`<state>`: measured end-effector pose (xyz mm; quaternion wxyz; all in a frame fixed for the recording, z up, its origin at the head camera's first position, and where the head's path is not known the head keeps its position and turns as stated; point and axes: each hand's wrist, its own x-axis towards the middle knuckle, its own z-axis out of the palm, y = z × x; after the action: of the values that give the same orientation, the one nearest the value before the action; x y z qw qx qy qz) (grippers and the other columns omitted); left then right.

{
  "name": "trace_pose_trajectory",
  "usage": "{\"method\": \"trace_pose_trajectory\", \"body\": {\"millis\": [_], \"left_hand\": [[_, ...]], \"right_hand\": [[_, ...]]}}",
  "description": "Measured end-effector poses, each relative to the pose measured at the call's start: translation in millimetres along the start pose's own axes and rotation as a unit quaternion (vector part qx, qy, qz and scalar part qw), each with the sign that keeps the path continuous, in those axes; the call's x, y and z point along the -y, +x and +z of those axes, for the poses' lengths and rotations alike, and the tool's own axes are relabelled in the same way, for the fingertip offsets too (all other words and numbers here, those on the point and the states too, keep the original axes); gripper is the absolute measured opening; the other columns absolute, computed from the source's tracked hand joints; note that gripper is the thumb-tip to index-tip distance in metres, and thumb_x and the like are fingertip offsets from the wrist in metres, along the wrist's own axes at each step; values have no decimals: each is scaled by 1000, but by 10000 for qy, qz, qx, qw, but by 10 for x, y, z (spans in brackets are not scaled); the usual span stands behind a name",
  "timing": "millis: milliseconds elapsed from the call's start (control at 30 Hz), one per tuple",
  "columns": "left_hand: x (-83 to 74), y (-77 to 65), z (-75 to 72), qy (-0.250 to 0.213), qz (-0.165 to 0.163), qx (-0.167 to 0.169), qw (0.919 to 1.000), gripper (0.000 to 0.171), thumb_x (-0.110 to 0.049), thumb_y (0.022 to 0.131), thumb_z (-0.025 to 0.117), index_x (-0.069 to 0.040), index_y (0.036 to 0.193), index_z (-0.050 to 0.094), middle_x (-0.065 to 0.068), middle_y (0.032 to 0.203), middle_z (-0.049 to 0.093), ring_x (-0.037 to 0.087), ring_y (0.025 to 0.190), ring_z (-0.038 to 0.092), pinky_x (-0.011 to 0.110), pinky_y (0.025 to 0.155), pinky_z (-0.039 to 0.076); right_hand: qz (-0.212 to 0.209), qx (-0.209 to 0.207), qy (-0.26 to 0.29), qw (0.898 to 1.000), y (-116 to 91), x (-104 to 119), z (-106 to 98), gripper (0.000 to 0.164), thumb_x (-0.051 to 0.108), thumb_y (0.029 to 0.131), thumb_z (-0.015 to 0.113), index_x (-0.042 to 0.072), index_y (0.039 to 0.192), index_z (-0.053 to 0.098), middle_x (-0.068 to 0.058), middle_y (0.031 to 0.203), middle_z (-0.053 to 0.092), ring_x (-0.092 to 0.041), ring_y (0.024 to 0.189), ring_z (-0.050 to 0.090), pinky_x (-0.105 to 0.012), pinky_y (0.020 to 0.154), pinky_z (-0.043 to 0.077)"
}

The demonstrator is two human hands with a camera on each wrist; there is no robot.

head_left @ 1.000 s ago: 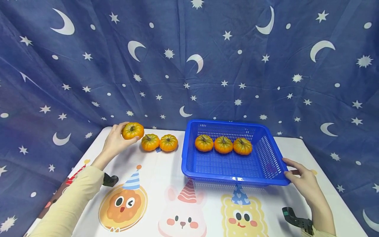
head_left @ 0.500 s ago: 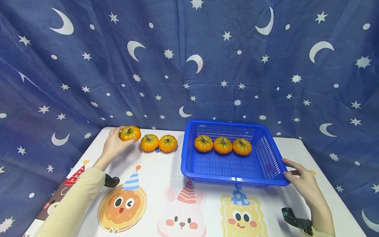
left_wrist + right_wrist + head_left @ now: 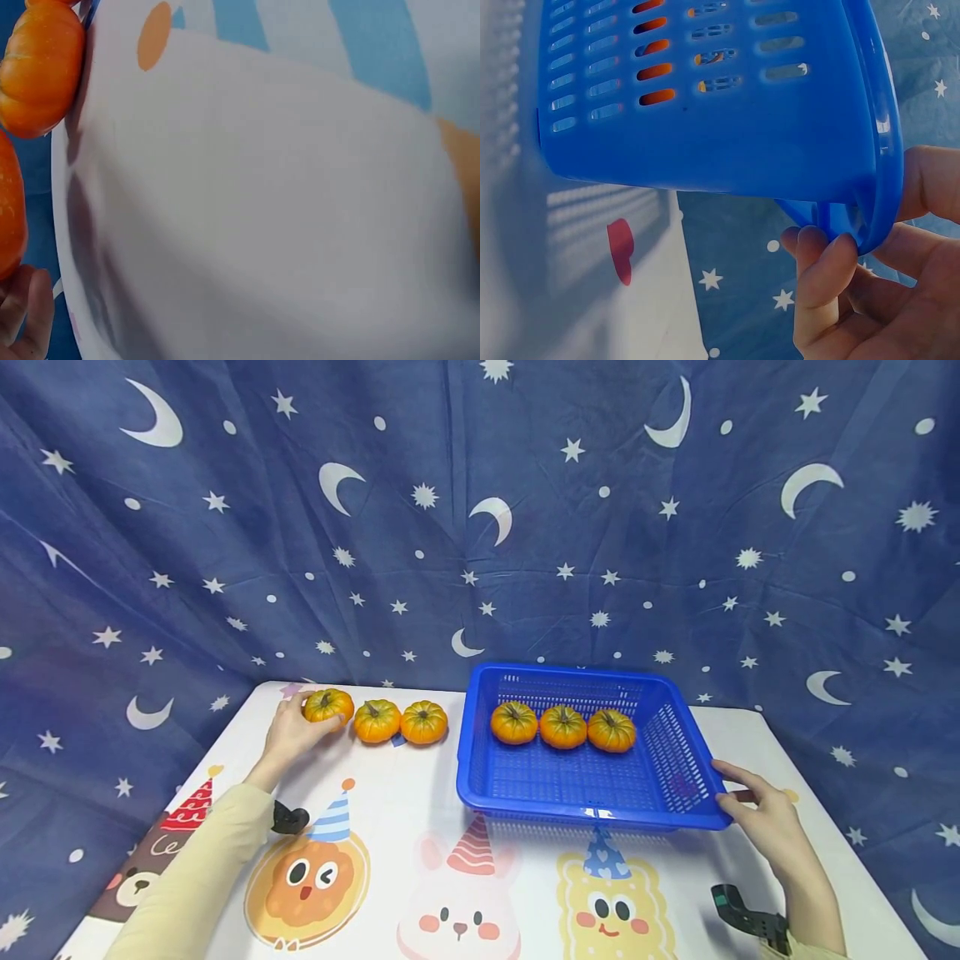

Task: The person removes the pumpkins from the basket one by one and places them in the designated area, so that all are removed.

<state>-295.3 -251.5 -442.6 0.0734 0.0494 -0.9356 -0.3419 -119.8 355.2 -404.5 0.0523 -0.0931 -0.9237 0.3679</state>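
My left hand (image 3: 291, 732) grips a small orange pumpkin (image 3: 330, 705) at the table's back left, thumb on its near side. Just right of it, two similar pumpkins, a nearer one (image 3: 377, 721) and a farther one (image 3: 423, 722), sit side by side. In the left wrist view the held pumpkin (image 3: 9, 206) shows at the left edge with fingertips (image 3: 34, 315) below it. My right hand (image 3: 767, 814) pinches the right rim of a blue plastic basket (image 3: 592, 817). Thumb and fingers close around that rim in the right wrist view. Three pumpkins (image 3: 563, 727) stand in a row inside the basket.
A white tablecloth (image 3: 390, 810) with cartoon faces in party hats covers the table. Behind and at both sides hangs a dark blue curtain (image 3: 405, 468) with moons and stars. Black wrist straps, a left one (image 3: 288, 818) and a right one (image 3: 750, 920), sit beside the forearms.
My left hand has lowered the held pumpkin down and slightly left, level with the two beside it. The right hand keeps its grip on the basket rim.
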Motion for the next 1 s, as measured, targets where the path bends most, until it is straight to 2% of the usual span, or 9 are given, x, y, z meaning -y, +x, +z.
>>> {"method": "trace_pose_trajectory", "body": {"millis": [233,400,567,667,800,900,1000], "left_hand": [[57,0,65,-50,-286,169,9994,80,-39,80,69,4,140,37,33,127,43,44,114,48,57,101,39],[61,13,75,5,-364,278,9990,82,-40,81,69,4,141,35,34,128,42,45,115,47,57,102,38],[68,24,72,81,-407,427,9982,83,-40,81,69,5,141,33,36,129,42,46,116,46,57,103,37],[87,31,77,126,-435,514,9977,84,-42,81,69,5,142,33,36,128,42,46,116,46,58,102,37],[119,44,91,177,-436,580,9972,86,-43,82,69,5,142,32,36,128,43,46,117,46,58,102,37],[126,46,98,168,-437,604,9971,87,-43,82,69,5,143,30,36,129,42,47,118,45,58,103,37],[117,47,99,152,-430,609,9971,88,-42,82,68,6,144,29,37,131,42,48,119,45,58,103,36]], "right_hand": [[7,25,6,10000,-13,23,-3,49,12,95,50,-4,141,43,-32,128,50,16,78,41,-17,63,46],[18,28,-26,10000,-10,32,-14,49,12,95,50,-4,141,43,-32,128,50,15,79,42,-18,63,46],[22,55,-45,10000,2,36,-27,49,13,96,51,-5,141,42,-33,129,49,-4,89,53,-17,63,46],[25,56,-35,10000,1,38,-27,49,13,96,50,-4,141,42,-33,129,49,-1,88,52,-17,63,45],[43,28,-38,10000,-4,39,-22,49,13,95,51,-4,141,43,-32,129,50,16,79,41,-17,63,45],[59,43,-22,10000,-3,41,-25,49,13,95,51,-4,141,42,-32,129,49,14,80,42,-17,63,45],[67,65,-46,9999,1,46,-30,50,13,95,51,-4,141,42,-32,129,49,5,85,47,-17,64,45]]}}
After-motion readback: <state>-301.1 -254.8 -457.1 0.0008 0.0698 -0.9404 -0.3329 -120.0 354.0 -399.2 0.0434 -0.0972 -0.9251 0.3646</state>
